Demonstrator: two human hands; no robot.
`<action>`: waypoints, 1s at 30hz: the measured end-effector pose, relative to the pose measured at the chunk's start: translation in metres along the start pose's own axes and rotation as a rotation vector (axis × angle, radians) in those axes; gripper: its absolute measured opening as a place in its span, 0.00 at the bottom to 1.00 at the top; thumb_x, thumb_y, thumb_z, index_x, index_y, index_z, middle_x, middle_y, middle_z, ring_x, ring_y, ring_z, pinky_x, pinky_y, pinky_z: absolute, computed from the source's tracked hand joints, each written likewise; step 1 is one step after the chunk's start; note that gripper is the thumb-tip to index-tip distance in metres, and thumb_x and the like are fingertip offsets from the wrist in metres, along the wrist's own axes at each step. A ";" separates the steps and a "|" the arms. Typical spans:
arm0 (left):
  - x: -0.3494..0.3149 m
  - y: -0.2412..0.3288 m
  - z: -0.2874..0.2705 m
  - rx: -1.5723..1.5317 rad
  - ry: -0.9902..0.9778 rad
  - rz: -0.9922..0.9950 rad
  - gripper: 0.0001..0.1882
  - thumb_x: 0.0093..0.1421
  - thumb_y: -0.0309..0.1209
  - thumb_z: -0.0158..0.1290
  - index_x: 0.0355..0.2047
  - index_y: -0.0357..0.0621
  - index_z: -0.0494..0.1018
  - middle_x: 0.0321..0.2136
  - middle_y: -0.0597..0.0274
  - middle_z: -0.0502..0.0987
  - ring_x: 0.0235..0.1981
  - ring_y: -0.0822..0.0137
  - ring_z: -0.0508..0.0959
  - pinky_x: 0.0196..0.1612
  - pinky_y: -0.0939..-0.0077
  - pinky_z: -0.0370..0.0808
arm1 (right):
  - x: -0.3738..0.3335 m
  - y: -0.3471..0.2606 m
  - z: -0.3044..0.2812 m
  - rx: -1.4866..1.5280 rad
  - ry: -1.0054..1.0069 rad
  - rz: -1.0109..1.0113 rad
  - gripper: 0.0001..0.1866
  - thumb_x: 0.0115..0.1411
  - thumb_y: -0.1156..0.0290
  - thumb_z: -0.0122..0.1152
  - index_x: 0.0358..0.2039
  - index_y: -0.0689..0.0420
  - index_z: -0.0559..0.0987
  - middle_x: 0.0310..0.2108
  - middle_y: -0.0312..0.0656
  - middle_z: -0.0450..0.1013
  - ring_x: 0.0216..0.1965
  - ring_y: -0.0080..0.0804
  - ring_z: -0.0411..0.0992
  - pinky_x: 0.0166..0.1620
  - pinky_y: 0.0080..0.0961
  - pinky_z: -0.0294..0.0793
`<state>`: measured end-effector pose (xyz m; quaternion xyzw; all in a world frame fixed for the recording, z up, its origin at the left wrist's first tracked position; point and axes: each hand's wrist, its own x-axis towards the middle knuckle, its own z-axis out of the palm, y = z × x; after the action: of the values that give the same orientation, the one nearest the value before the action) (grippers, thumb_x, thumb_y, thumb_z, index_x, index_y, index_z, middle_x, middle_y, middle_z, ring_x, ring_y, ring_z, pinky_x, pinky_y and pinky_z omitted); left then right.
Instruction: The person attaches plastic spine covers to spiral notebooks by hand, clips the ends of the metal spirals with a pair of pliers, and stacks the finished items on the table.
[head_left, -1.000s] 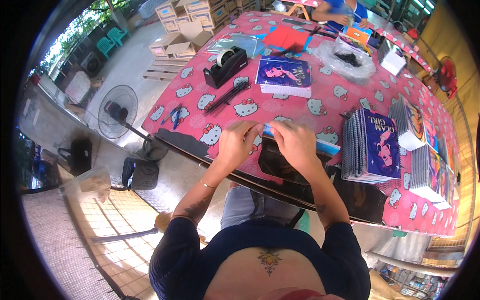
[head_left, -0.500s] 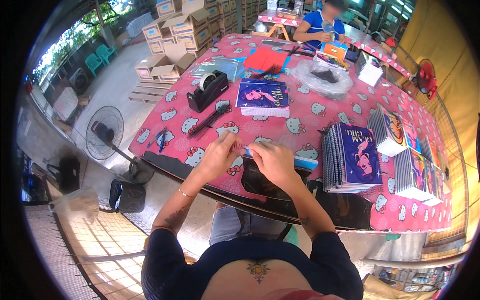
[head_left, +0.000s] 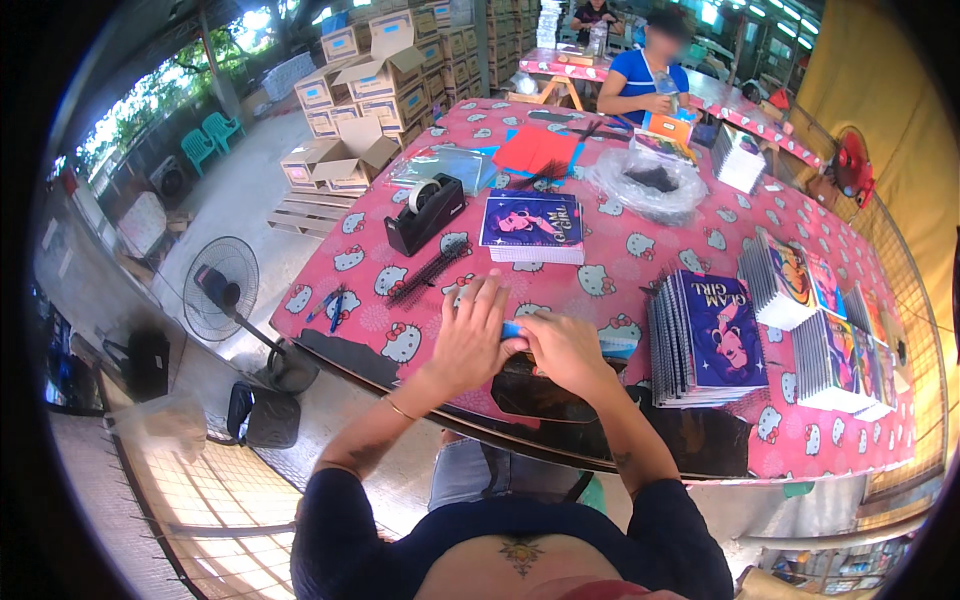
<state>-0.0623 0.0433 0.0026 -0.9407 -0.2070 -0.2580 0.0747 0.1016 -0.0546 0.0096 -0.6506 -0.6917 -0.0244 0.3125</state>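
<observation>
At the table's near edge my two hands meet over a thin blue-edged notebook [head_left: 620, 342], mostly hidden beneath them. My right hand [head_left: 562, 350] is closed on it, thumb near a small blue patch between the hands. Against the notebook's left end, my left hand [head_left: 472, 335] is open, fingers stretched out toward the far side. Beyond them lies a short stack of notebooks with purple illustrated covers [head_left: 535, 225]. A taller stack of spiral-bound purple notebooks [head_left: 722, 330] stands to the right of my right hand.
Left of the short stack are a black tape dispenser [head_left: 425, 212], dark binding coils [head_left: 428, 275] and blue-handled tools [head_left: 337, 308]. More notebook stacks [head_left: 835, 350] stand far right. Clear plastic wrap [head_left: 648, 185] and red sheets [head_left: 535, 150] lie farther back. Another person [head_left: 635, 85] sits across the table.
My left hand has gone from curled fingers to stretched ones. The notebook's blue edge is more covered now. The whole view has shifted slightly downward in the picture.
</observation>
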 end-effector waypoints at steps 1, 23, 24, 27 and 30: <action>-0.012 0.010 0.012 0.097 0.048 -0.021 0.42 0.66 0.59 0.42 0.65 0.33 0.61 0.67 0.41 0.59 0.68 0.42 0.59 0.67 0.35 0.49 | -0.002 0.000 0.000 -0.003 -0.040 0.038 0.08 0.64 0.68 0.56 0.40 0.52 0.80 0.32 0.43 0.78 0.32 0.48 0.78 0.32 0.45 0.73; -0.008 0.023 0.017 0.055 0.049 -0.050 0.50 0.59 0.59 0.51 0.65 0.23 0.56 0.67 0.30 0.55 0.71 0.35 0.53 0.68 0.31 0.45 | -0.034 0.008 -0.031 -0.038 0.042 0.022 0.10 0.59 0.70 0.60 0.41 0.52 0.80 0.30 0.42 0.79 0.29 0.46 0.78 0.31 0.43 0.74; -0.015 0.025 0.019 -0.011 -0.017 -0.039 0.51 0.61 0.60 0.48 0.65 0.22 0.54 0.68 0.27 0.53 0.71 0.33 0.51 0.68 0.30 0.43 | -0.033 0.005 -0.032 -0.033 0.020 0.032 0.10 0.59 0.70 0.60 0.42 0.52 0.80 0.30 0.42 0.79 0.29 0.46 0.78 0.31 0.43 0.74; -0.041 0.045 0.037 -0.114 -0.132 -0.010 0.49 0.65 0.59 0.42 0.67 0.21 0.51 0.68 0.25 0.50 0.71 0.31 0.49 0.69 0.30 0.39 | -0.037 0.011 -0.028 0.002 0.078 0.024 0.11 0.59 0.69 0.60 0.42 0.53 0.80 0.31 0.43 0.80 0.30 0.46 0.78 0.31 0.43 0.74; -0.004 0.026 0.028 -0.019 0.083 -0.084 0.50 0.64 0.60 0.42 0.67 0.22 0.51 0.68 0.25 0.51 0.71 0.31 0.50 0.69 0.28 0.39 | -0.033 0.011 -0.024 -0.006 0.023 0.035 0.11 0.59 0.70 0.60 0.42 0.54 0.80 0.31 0.44 0.80 0.30 0.46 0.78 0.31 0.43 0.74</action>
<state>-0.0418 0.0256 -0.0242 -0.9205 -0.2405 -0.3015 0.0631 0.1200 -0.0927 0.0088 -0.6631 -0.6766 -0.0282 0.3188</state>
